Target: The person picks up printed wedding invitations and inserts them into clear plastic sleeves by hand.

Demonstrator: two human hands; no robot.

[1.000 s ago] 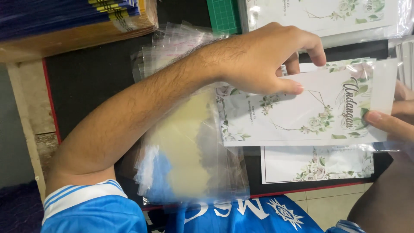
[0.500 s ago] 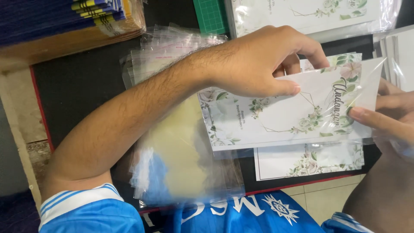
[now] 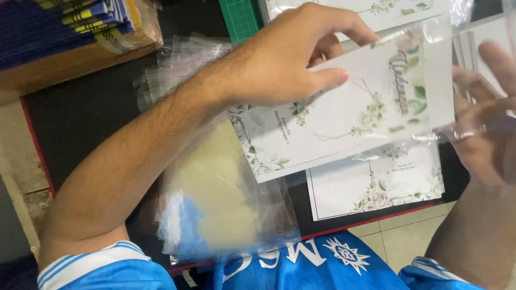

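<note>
Pinched between thumb and fingers of the left hand (image 3: pixel 290 59), near the middle of the view: one floral card (image 3: pixel 344 118), tilted, with its three o'clock end already inside a clear sleeve (image 3: pixel 441 107). Behind that film at three o'clock, the right hand (image 3: pixel 489 134), fingers spread and blurred; touching the sleeve, though whether gripping it cannot be told.

Judged from this: sleeving begun, not finished. Roughly the right third of the card covered, the rest bare, the mouth not closed.

Counted:
- Cards: one in hand; one lying flat (image 3: pixel 376 182) at five o'clock on the black mat (image 3: pixel 86 113); at least one more under plastic (image 3: pixel 365 8) at twelve o'clock. Edges of others at two o'clock, too cropped to count.
- Sleeves: one on the card, plus a loose pile of empty sleeves (image 3: pixel 215 204) at seven o'clock, too many and too clear to number.
- One green cutting mat (image 3: pixel 239 19) at twelve o'clock.
- One brown box with a blue-and-yellow stack (image 3: pixel 70 32) at ten o'clock.
</note>
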